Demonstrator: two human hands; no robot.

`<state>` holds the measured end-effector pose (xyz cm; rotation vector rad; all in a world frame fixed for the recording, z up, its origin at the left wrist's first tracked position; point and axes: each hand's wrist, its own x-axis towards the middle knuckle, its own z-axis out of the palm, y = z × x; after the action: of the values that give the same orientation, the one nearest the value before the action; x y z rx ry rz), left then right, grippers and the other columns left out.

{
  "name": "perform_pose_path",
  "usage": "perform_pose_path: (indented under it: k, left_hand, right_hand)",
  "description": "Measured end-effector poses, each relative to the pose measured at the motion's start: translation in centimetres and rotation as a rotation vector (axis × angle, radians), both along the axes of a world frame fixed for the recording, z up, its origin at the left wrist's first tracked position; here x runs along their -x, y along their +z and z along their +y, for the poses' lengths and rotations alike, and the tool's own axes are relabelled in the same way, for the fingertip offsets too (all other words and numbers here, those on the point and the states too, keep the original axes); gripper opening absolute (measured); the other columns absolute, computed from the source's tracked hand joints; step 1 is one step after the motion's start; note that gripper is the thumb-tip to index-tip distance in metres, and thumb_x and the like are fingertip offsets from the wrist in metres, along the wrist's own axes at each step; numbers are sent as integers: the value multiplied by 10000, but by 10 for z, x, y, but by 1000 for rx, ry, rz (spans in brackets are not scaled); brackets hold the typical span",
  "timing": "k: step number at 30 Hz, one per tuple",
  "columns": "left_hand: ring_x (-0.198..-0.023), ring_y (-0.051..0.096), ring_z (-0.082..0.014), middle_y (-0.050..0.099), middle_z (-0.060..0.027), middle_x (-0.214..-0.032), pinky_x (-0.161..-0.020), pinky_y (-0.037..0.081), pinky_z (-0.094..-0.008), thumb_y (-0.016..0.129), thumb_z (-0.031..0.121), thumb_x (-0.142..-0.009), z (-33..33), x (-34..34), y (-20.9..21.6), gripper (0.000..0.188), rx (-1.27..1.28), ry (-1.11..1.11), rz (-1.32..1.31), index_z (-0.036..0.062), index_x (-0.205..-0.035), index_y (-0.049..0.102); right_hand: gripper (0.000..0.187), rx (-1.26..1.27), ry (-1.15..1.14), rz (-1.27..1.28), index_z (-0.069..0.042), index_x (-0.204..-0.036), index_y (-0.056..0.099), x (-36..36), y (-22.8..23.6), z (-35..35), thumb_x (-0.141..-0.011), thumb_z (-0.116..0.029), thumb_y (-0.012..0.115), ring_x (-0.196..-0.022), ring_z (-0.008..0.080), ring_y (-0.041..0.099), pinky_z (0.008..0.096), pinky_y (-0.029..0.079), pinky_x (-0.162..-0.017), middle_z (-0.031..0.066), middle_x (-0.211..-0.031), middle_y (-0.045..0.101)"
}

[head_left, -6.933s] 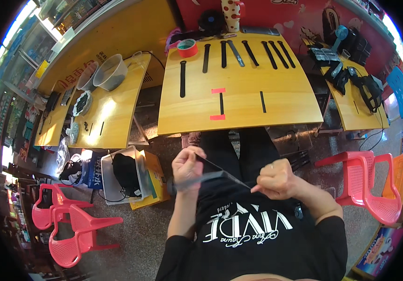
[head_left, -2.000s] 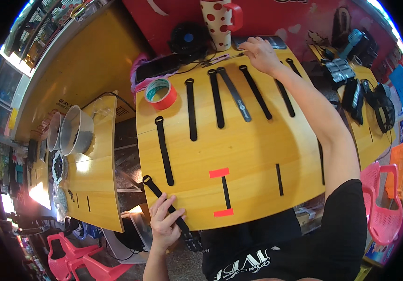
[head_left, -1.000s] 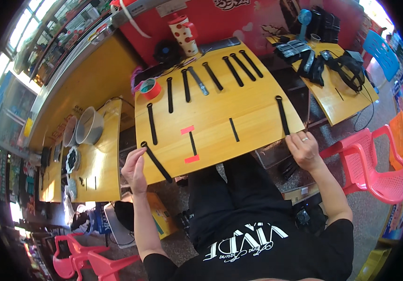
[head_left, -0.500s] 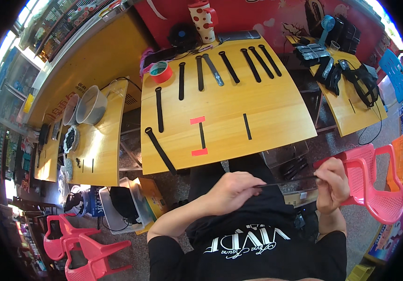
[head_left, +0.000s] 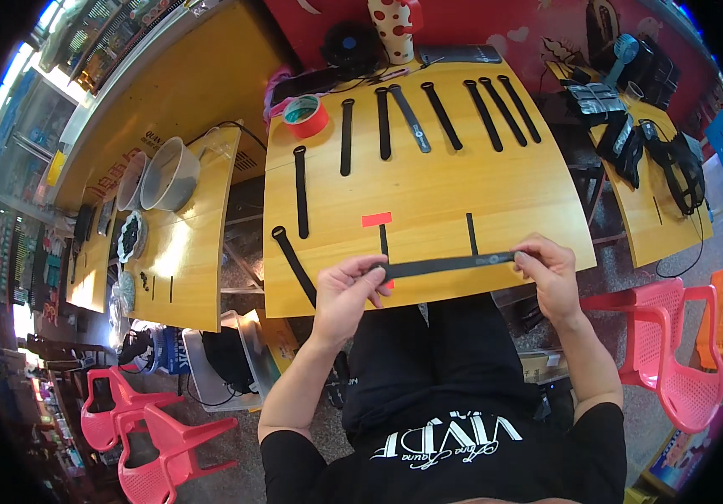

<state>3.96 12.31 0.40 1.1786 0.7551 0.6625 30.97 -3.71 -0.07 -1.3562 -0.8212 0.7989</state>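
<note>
A black hook-and-loop strap (head_left: 445, 266) is stretched level between my hands, over the near edge of the wooden table (head_left: 512, 189). My left hand (head_left: 344, 296) pinches its rounded end, and my right hand (head_left: 551, 275) pinches the other end, near a small pale mark. Behind it, a red tape piece (head_left: 376, 219) lies at the top of a dark slot or strip (head_left: 384, 239); a second red piece is mostly hidden by my left hand and the strap. Another dark line (head_left: 471, 233) is to the right. Several similar black straps (head_left: 347, 137) lie spaced across the table, one greyer strap (head_left: 412, 119) among them.
A red tape roll (head_left: 306, 116) and a dotted tumbler (head_left: 392, 29) stand toward the back. Pink chairs (head_left: 664, 353) flank me at right and lower left. Side tables hold plastic tubs (head_left: 170, 176) at left and dark cables (head_left: 676, 172) at right.
Both hands have risen from near my lap to the table's near edge, carrying the strap forward. Its flat face now shows, where before it was seen edge-on. The view has shifted slightly.
</note>
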Motion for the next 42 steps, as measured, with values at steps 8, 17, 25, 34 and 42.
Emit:
perform_pose_path:
  k: [8, 17, 25, 34, 42]
  left_hand:
    - [-627, 596, -59, 614, -12, -743, -512, 438, -182, 645, -25, -900, 53, -11, -17, 302, -233, 129, 158, -28, -1201, 634]
    - [-572, 466, -25, 515, 38, -644, -509, 365, -207, 651, -33, -884, 67, -19, -32, 303, -311, 89, 252, -16, -1187, 642]
    - [-552, 388, -20, 442, 49, -619, -503, 322, -209, 642, -77, -862, 70, -27, -39, 316, -403, 49, 333, -2, -1168, 653]
    - [-561, 381, -8, 468, 57, -640, -508, 298, -199, 639, -73, -864, 73, -22, -35, 332, -309, 21, 292, -1, -1189, 642]
    - [-549, 377, -7, 463, 61, -636, -501, 295, -198, 633, -78, -863, 73, -22, -38, 336, -338, 22, 311, 4, -1189, 644]
  right_hand:
    - [56, 67, 37, 51, -8, -923, 664, -13, -16, 76, -879, 26, 660, -710, 27, 538, 178, 432, -656, -37, -798, 615]
    - [44, 57, 64, -275, 4, -828, 631, -26, -21, 91, -846, 41, 648, -655, 35, 498, 206, 383, -582, -21, -716, 574]
    - [70, 52, 78, -491, 18, -783, 626, -30, -19, 90, -790, 88, 633, -566, 98, 485, 247, 347, -515, 45, -673, 538]
    - [71, 49, 107, -486, 21, -770, 618, -29, -19, 91, -774, 92, 624, -556, 131, 503, 271, 361, -510, 68, -661, 540]
    - [83, 37, 96, -537, 15, -758, 608, -29, -24, 95, -765, 97, 609, -545, 180, 502, 294, 364, -508, 86, -649, 521]
